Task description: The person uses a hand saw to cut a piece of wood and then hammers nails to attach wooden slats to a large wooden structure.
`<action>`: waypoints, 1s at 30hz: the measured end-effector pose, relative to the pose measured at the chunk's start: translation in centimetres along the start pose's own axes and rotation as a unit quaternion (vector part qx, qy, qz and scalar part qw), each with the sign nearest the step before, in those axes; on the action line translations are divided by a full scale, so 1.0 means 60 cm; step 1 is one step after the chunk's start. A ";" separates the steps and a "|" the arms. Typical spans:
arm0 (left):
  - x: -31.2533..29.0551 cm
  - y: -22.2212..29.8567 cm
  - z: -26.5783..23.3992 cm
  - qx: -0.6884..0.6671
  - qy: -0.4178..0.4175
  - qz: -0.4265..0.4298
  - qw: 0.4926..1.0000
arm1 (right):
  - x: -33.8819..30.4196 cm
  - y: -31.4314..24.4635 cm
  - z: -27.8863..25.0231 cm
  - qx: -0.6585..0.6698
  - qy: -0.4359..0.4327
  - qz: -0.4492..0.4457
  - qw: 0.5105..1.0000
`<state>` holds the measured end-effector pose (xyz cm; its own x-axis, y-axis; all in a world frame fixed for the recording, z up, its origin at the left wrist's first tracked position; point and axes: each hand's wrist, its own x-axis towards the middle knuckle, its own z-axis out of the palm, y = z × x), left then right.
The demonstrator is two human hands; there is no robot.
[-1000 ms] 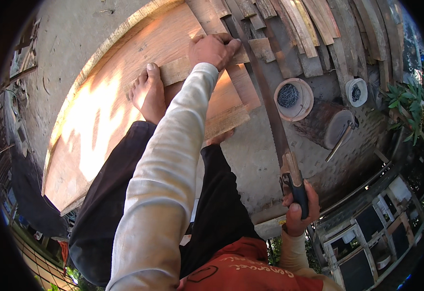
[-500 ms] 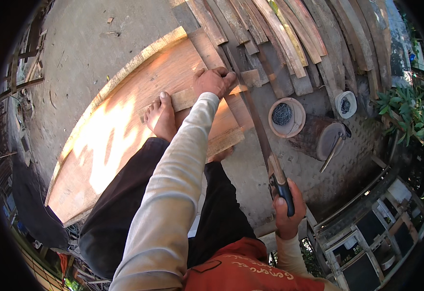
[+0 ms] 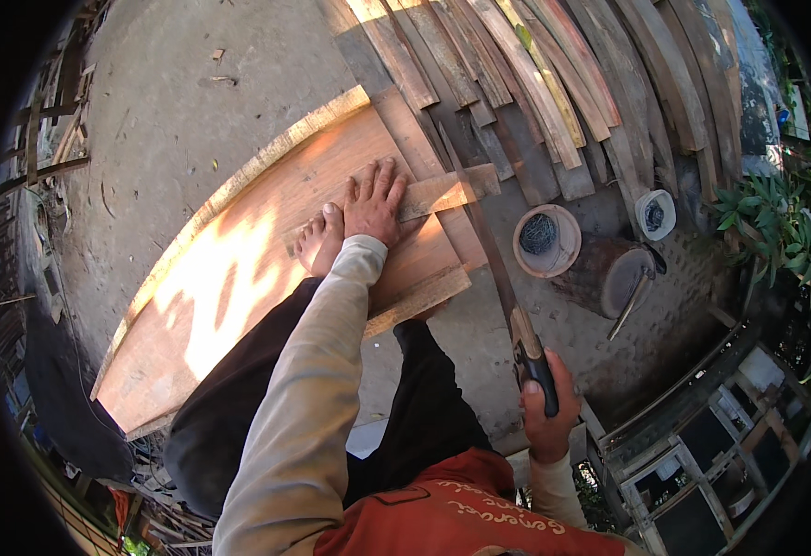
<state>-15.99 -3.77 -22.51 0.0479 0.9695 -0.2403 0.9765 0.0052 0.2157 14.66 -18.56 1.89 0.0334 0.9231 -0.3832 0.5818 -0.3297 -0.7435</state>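
One saw (image 3: 501, 278), one wooden strip (image 3: 438, 195), two containers (image 3: 565, 248) of nails (image 3: 538, 234); right hand (image 3: 551, 408) curled tight round saw handle, blade across strip; left hand (image 3: 372, 211) flat over strip atop panel (image 3: 220, 287), fingers slightly spread

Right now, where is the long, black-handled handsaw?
In the head view, the handsaw is right of centre, gripped in the right hand, its blade crossing the narrow light-brown wooden strip.
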 end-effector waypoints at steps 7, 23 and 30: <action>0.037 -0.019 -0.021 0.024 -0.005 0.015 1.000 | 0.099 -0.052 0.047 0.007 0.002 0.012 1.000; 0.023 -0.007 -0.051 -0.009 -0.020 0.013 1.000 | 0.171 -0.092 0.074 0.014 0.025 -0.037 0.999; -0.035 0.071 -0.094 0.009 -0.065 0.011 0.998 | 0.159 -0.073 0.029 0.006 0.076 -0.186 0.980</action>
<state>-13.12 -4.42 -15.77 0.0943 0.9294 -0.3569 0.9785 -0.0204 0.2054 11.00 -8.67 0.52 -0.0582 0.9983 0.0008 0.5669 0.0337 -0.8231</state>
